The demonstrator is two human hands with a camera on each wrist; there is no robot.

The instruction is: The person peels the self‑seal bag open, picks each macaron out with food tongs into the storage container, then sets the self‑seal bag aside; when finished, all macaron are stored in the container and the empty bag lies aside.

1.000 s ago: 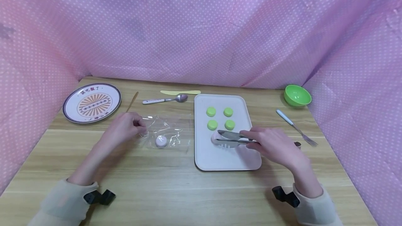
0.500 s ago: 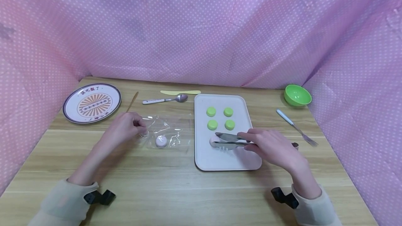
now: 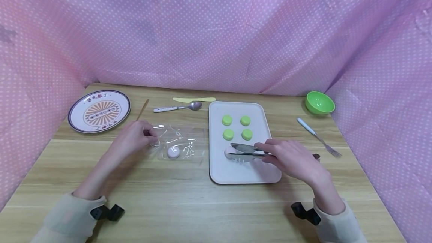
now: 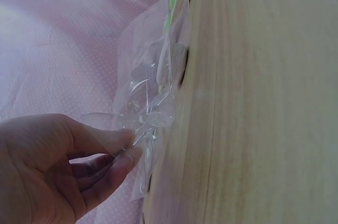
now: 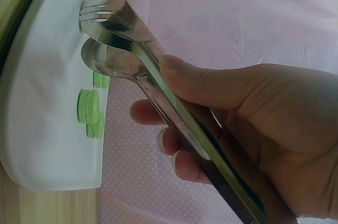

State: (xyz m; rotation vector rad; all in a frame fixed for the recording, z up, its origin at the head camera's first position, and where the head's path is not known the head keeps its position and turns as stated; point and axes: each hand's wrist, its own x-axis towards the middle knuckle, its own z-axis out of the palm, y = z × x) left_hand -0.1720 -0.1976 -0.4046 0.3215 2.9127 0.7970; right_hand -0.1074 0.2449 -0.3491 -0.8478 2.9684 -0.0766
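Note:
My left hand pinches the edge of a clear plastic bag between thumb and forefinger. Inside the bag, left of the tray, lies a pale macaron. Metal serving tongs, one tip forked, are held in my right hand. Their tips reach over the white tray, at another pale macaron; whether they squeeze it cannot be told, since the tongs partly cover it. Several green macarons stand in two rows farther back on the tray.
A patterned plate stands at the left, beside a thin brown stick. Behind the bag lie a spoon and a yellow knife. At the right are a green bowl and a fork. Pink cloth surrounds the table.
My right hand has shifted the tongs slightly left and toward me, and the pale macaron at their tips has moved a little the same way. The left hand and the bag stay put.

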